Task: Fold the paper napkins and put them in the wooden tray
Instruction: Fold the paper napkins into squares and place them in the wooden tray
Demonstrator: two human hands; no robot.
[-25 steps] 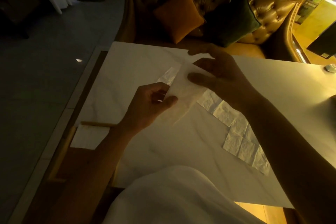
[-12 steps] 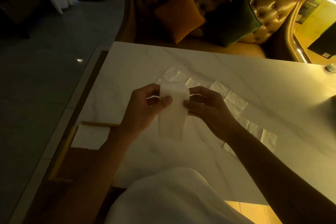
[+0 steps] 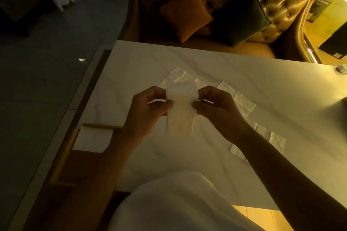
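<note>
Currently a folded paper napkin (image 3: 180,108) is held up over the marble table (image 3: 234,73), pinched at its left edge between thumb and fingers of the left hand (image 3: 148,110) and at its right edge by the closed fingers of the right hand (image 3: 217,107). Below the fingertips the napkin hangs free. Beyond and to the right of the fingers, unfolded napkins (image 3: 242,99) are spread flat. Left of the left hand, another folded napkin (image 3: 93,139) is seen lying in the wooden tray (image 3: 63,154).

One head-worn camera looks forward and steeply down, close over the marble table (image 3: 225,73).
</note>
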